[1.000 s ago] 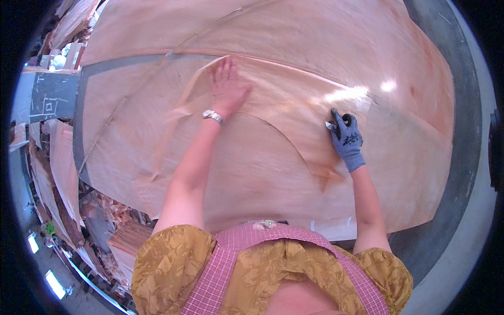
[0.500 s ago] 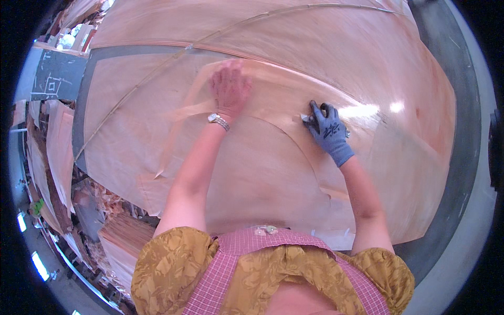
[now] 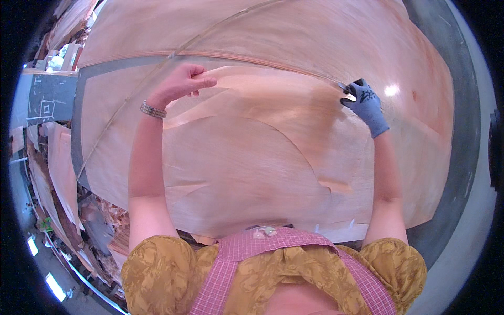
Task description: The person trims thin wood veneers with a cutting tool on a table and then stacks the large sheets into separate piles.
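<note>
Head view: a thin, pale-orange loose sheet [image 3: 278, 102], like wood veneer, spans the space between the two hands, over a broad pinkish lower sheet [image 3: 252, 168].
Left hand: the bare left hand [image 3: 184, 84] is at the loose sheet's far left end, fingers curled and thumb stretched to the right; whether they pinch the edge, I cannot tell.
Right hand: the gloved right hand [image 3: 367, 105] is at the loose sheet's right end, thumb and fingers bent into a C; whether they have closed on the edge, I cannot tell.
Loose sheet's handling: probably very light and limp, apt to ripple between the hands, and likely to split along the grain if tugged unevenly.
Loose sheet's hold: best taken near both ends of the far edge, about where the hands are, with a flat, broad pinch and even tension.
Bamboo-like strip: the thin strip [image 3: 210, 29] arcs just beyond the left hand and down to its left; its far end runs out of view.
Hard to make out: a small pale thing at the glove's fingertips is too small to identify; glare to the right of the glove washes out the surface; the left palm is turned away.
</note>
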A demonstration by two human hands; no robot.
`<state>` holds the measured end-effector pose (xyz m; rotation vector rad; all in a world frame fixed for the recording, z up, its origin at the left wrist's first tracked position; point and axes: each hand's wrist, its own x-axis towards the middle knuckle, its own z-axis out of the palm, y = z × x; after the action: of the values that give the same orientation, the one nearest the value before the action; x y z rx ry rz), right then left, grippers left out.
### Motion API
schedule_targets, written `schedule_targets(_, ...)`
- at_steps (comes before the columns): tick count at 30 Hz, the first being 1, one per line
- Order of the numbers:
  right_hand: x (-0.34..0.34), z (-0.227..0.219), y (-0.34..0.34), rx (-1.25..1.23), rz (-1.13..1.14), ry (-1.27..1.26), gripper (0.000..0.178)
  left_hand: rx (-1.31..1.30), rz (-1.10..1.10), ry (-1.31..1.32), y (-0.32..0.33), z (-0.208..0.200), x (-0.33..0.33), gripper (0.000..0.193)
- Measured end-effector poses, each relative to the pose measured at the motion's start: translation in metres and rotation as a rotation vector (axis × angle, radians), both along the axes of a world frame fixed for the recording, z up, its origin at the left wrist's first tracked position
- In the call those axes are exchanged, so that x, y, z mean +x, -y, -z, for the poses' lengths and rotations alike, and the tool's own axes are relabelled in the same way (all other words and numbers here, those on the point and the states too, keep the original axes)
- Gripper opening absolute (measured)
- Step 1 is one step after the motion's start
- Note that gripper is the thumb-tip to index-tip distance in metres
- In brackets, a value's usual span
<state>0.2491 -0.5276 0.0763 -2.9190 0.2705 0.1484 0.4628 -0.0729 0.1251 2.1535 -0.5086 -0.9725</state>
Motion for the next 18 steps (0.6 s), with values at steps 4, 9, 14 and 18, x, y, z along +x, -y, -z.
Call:
schedule_targets(4, -0.027, -0.018, 0.029, 0.017, -0.013, -0.101, 0.03, -0.085, 0.025, -0.068, -0.015, -0.026, -0.006, 0.023)
schedule_targets(9, -0.075, -0.05, 0.05, 0.107, -0.027, -0.247, 0.028, -0.17, 0.074, -0.222, -0.057, -0.059, -0.022, 0.023)
schedule_targets(14, -0.09, -0.146, 0.022, 0.567, 0.12, -0.502, 0.017, -0.309, -0.012, -0.328, -0.095, -0.09, -0.038, 0.024)
schedule_targets(18, -0.072, -0.133, 0.05, 0.774, 0.234, -0.412, 0.019, -0.113, -0.048, -0.199, -0.075, -0.059, -0.004, 0.026)
